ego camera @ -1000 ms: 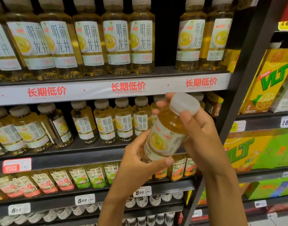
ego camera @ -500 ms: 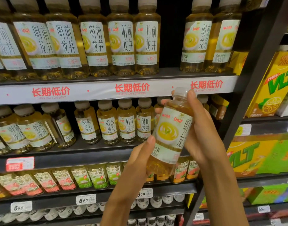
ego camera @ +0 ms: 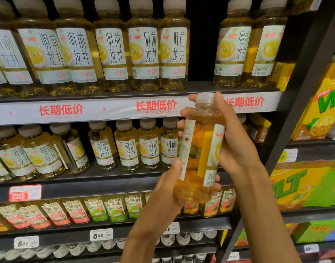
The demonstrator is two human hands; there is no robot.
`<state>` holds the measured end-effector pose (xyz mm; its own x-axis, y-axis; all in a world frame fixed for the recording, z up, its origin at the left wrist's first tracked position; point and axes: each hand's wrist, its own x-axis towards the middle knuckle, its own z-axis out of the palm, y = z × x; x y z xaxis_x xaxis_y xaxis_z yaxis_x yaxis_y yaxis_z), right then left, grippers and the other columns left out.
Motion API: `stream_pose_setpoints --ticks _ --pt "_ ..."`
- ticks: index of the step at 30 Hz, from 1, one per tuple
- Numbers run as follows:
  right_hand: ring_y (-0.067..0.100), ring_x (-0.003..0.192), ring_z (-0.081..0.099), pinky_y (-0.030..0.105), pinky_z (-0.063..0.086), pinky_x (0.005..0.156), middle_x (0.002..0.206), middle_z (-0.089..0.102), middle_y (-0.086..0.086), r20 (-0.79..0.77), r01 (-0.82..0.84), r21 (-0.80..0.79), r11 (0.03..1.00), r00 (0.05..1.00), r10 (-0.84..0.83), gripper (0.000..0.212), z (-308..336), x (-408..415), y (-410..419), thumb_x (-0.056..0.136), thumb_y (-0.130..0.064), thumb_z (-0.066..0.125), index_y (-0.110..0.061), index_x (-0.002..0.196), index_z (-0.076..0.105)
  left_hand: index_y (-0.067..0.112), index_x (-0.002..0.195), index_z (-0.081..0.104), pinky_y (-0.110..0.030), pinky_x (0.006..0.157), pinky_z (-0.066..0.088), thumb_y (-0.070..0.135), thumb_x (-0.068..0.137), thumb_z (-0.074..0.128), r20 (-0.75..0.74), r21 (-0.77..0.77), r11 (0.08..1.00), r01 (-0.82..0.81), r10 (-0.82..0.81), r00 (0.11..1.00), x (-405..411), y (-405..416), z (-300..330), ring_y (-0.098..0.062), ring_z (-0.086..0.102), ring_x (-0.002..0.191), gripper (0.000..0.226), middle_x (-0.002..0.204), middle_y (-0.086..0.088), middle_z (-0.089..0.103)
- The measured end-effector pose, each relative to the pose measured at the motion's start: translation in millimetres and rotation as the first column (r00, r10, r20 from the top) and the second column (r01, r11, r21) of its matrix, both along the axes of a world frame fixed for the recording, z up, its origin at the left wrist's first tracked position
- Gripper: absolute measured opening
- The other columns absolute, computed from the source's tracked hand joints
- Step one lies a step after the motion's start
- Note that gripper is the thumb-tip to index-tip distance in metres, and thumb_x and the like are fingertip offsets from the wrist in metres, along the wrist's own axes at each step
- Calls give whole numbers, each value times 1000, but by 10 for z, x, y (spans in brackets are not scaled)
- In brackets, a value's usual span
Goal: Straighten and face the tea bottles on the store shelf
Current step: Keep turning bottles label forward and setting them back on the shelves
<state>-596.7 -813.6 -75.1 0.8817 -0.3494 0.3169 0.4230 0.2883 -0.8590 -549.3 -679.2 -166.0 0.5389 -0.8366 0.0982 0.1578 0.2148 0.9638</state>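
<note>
We are holding one tea bottle [ego camera: 199, 149] up in front of the shelves, off its row, both grips clenched round it: the left hand [ego camera: 162, 192] is cupping the base, the right hand [ego camera: 237, 149] is wrapping the shoulder and cap. The label seam is facing us, so we are judging it needs more turning until the front shows. Best done by rolling it with the fingers while the lower grip is steadying it, then setting it upright in the gap [ego camera: 200, 44] on the top shelf [ego camera: 105, 109], flush with the neighbours.
</note>
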Motion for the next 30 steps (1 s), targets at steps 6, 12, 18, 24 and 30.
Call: stream_pose_setpoints --ticks 6,12,18,24,30 --pt "21 111 64 36 50 96 115 70 7 -38 134 -209 969 989 -145 41 -10 1 -59 94 -44 45 -17 121 61 51 108 62 -26 92 51 75 65 61 94 -55 981 -187 192 977 -8 10 59 -7 66 104 49 109 12 72" --pt "23 96 70 31 56 82 98 73 5 -17 186 -259 948 980 -197 45 -21 32 20 82 -46 58 -16 115 63 38 118 50 -9 79 50 44 67 73 187 -99 981 -166 182 965 -61 -102 26 -1 64 106 56 114 18 68" --pt "20 83 71 31 56 73 89 71 4 68 73 -103 992 996 -66 40 32 84 -23 84 -47 54 -18 109 65 30 122 65 -41 102 47 76 70 54 -90 -38 999 1 -4 996 25 -99 3 -28 62 115 71 120 -10 68" --pt "21 102 68 36 54 91 103 73 5 58 71 -80 994 996 -66 47 -42 98 -35 89 -50 46 -17 118 62 29 111 70 -33 87 55 66 67 70 -124 -156 982 -106 87 988 32 -98 -36 -27 67 106 57 116 -9 70" --pt "19 102 68 33 56 83 108 71 5 31 202 -226 953 979 -200 45 -69 76 27 85 -44 60 -18 122 57 34 110 61 -20 81 53 51 68 70 71 -138 954 -264 276 959 -11 -165 -30 -13 66 106 47 112 4 71"
